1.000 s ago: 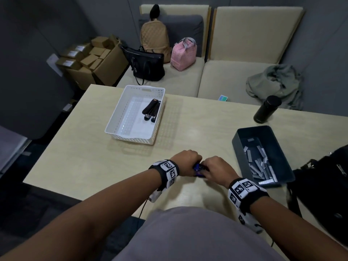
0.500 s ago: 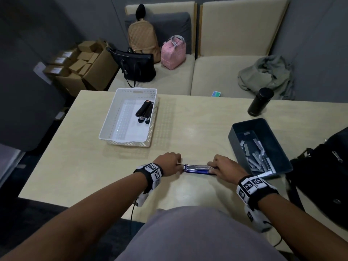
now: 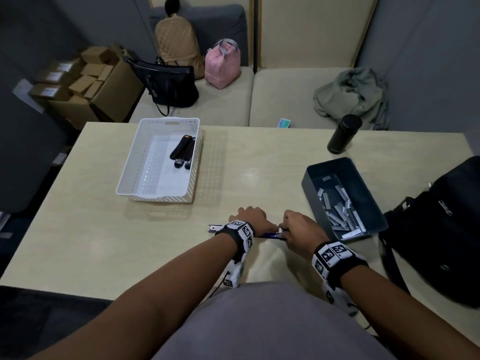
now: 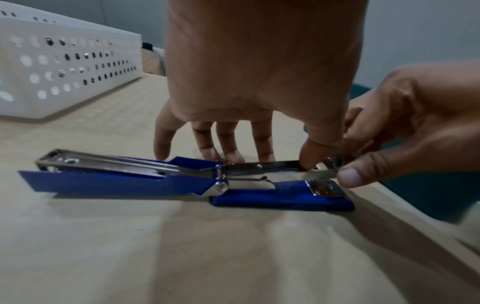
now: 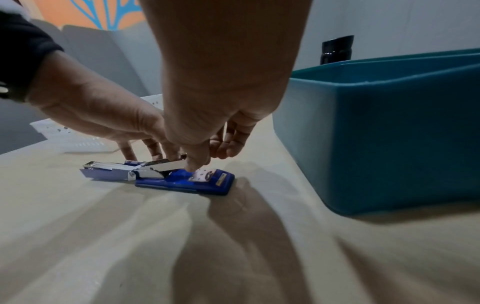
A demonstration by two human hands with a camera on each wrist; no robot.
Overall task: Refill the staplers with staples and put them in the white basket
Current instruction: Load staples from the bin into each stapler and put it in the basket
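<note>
Left hand (image 3: 253,216) half-hides stapler (image 4: 116,183) overhead; wrist view shows it unfolded.

In the head view the left hand (image 3: 253,216) and right hand (image 3: 301,227) cover the stapler (image 3: 214,228) — only a metal end and blue sliver show. What the right hand pinches is hidden. The bag (image 3: 441,229) runs off-frame — staples (image 3: 340,211) blur.

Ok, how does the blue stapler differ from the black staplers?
The blue stapler is swung open flat, its metal magazine exposed; the black staplers look closed. The blue stapler lies on the table; the black staplers lie in the white basket. The left hand and right hand hold the blue stapler; the black staplers are untouched. Shared: all are slim hand staplers.
</note>
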